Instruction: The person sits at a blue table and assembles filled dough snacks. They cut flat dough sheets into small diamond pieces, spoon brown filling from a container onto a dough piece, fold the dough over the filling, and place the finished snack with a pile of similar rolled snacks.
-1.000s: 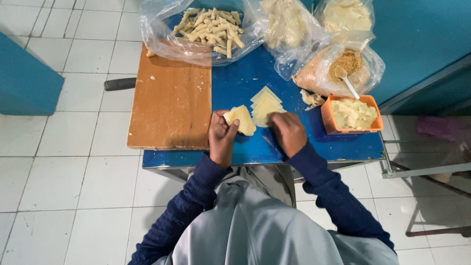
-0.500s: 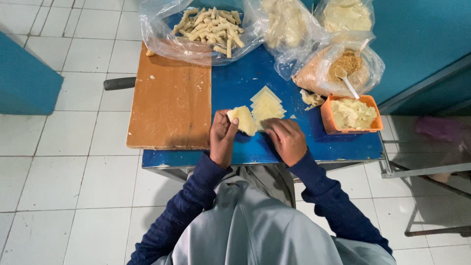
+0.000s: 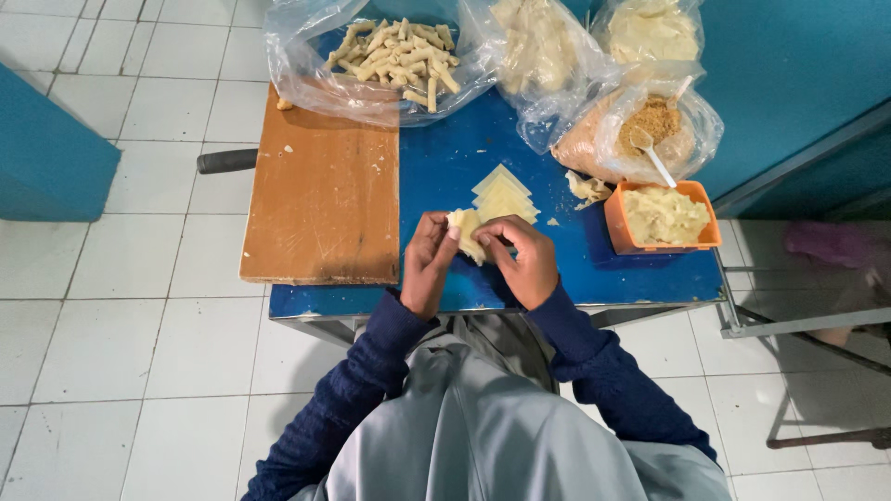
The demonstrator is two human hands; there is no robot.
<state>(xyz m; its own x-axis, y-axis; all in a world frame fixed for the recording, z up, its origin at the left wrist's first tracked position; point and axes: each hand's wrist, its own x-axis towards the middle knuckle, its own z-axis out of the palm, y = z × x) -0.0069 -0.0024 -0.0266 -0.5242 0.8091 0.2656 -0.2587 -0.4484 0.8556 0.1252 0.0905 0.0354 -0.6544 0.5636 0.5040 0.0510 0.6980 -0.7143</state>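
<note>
A pale yellow dough wrapper (image 3: 467, 231) lies partly folded on the blue table (image 3: 436, 167). My left hand (image 3: 426, 263) pinches its left edge and my right hand (image 3: 523, 257) pinches its right edge, fingertips nearly meeting over it. Just beyond my hands sits a small stack of square wrappers (image 3: 503, 197). An orange tub of pale filling (image 3: 660, 216) stands to the right.
A wooden board (image 3: 322, 195) covers the table's left part. At the back are a clear bag of rolled sticks (image 3: 394, 48), two bags of pale dough (image 3: 539, 42), and a bag of brown crumbs with a white spoon (image 3: 650, 130). White tiled floor surrounds the table.
My right hand has come left from beside the wrapper onto it, and both hands now close together on the wrapper, which has folded up.
</note>
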